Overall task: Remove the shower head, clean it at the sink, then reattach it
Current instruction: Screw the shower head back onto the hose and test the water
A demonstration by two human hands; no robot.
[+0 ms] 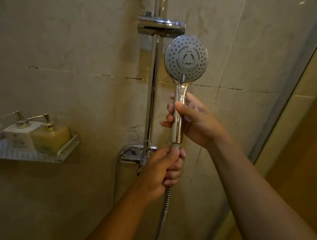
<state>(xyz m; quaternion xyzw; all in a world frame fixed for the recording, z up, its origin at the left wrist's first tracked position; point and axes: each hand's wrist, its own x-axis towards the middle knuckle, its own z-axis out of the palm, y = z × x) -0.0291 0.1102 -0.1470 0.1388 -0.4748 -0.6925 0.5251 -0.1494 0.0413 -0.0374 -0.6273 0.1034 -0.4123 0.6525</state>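
Shower head (186, 57): you have it upright, right of centre in the upper half of the frame, its round face turned toward you.
Face: matte grey disc with rings of small dark nozzle holes round a raised middle hub; a thin chrome rim runs round the edge.
Neck and handle: shiny chrome, narrowing from the disc into a straight handle (176, 131) that points down; light glints on the neck, which looks wet.
Handle end: a short dull grey collar shows at the bottom, right above your lower fist.
Right hand (195, 121): wrapped round the middle of the handle, thumb across the front and fingertips showing on the left side.
Left hand (162, 170): closed in a fist round the top of the hose (165, 207), touching the base of the handle.
Hose: ribbed metal, hanging from your left fist toward the bottom edge of the frame.
Holder (161, 26): chrome bracket on the rail, just above and left of the disc, with nothing seated in it.
Rail (151, 101): vertical chrome bar just left of the shower head, running down to the mixer valve (132, 155) behind your left hand.
Shelf (25, 154): perforated metal, lower left of the frame, carrying a white pump bottle (19, 132) and a yellow pump bottle (51, 138) side by side.
Wall (75, 43): beige stone tiles with dark grout lines.
Glass panel (291, 89): slants down the right edge of the frame.
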